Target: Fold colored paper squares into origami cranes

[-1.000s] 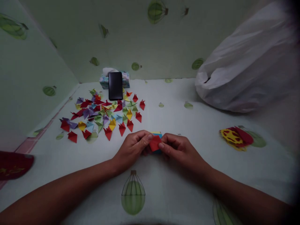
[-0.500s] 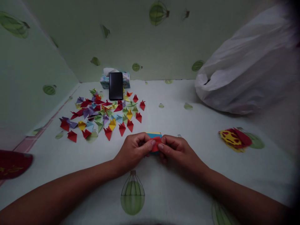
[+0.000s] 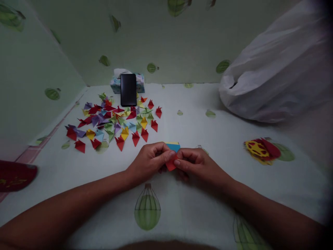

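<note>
From afar I'm watching red folded paper (image 3: 171, 165) resting between the fingertips, and judging it light, crisp, easily creased, best taken by its edges. With the left hand (image 3: 149, 160) and right hand (image 3: 200, 163) I'm pinching it, thumbs close together. Blue paper (image 3: 173, 147) is showing just beyond the fingers; origami cranes (image 3: 117, 129) are lying farther off, leftward.

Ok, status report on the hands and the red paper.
Left hand and right hand pinching red paper. Blue paper just beyond. Paper birds ahead and left; nothing visibly blocking.

Paper (image 3: 171, 165) centre, origami (image 3: 117, 128) left, phone (image 3: 128, 90) behind it, bag (image 3: 270, 80) right
</note>
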Tool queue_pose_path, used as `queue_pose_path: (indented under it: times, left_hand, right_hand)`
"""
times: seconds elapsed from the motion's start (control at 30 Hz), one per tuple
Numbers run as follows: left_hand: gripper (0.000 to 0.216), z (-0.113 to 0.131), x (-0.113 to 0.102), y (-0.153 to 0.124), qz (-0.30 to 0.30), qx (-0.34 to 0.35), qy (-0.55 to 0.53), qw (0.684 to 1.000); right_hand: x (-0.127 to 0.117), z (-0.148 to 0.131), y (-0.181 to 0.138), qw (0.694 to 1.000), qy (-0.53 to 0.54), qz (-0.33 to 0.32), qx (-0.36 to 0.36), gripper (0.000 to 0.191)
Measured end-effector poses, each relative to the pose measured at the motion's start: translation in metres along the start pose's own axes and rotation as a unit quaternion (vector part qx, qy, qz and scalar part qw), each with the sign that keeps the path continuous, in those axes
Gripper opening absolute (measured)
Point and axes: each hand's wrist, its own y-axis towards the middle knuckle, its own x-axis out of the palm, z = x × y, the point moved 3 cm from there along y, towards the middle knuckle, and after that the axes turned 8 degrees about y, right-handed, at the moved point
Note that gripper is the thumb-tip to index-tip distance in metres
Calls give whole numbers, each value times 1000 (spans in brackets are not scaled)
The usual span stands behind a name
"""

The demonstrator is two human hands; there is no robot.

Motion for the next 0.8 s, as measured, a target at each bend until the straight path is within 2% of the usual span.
queue_pose_path:
  times: [0.13,0.27,0.47,0.63,0.8]
  left_hand:
    - [28,-1,0,1,3,-1,-1,1000]
    - [34,0,-1,2,14,-10,-14,1000]
    - [38,-4,6,-1,-60,-92,-55,992]
    - [36,-4,9,-6,-39,-96,-67,992]
    - [33,0,5,-3,-25,-64,-33,997]
  right_hand:
    - [-1,2,0,1000,15,-12,8,33]
    - [-4,4,0,999,35,14,2,32]
    - [-7,5,0,996,53,59,-38,31]
    - [-5,5,-2,993,78,62,-65,30]
    - [-8,5,2,996,69,42,-31,33]
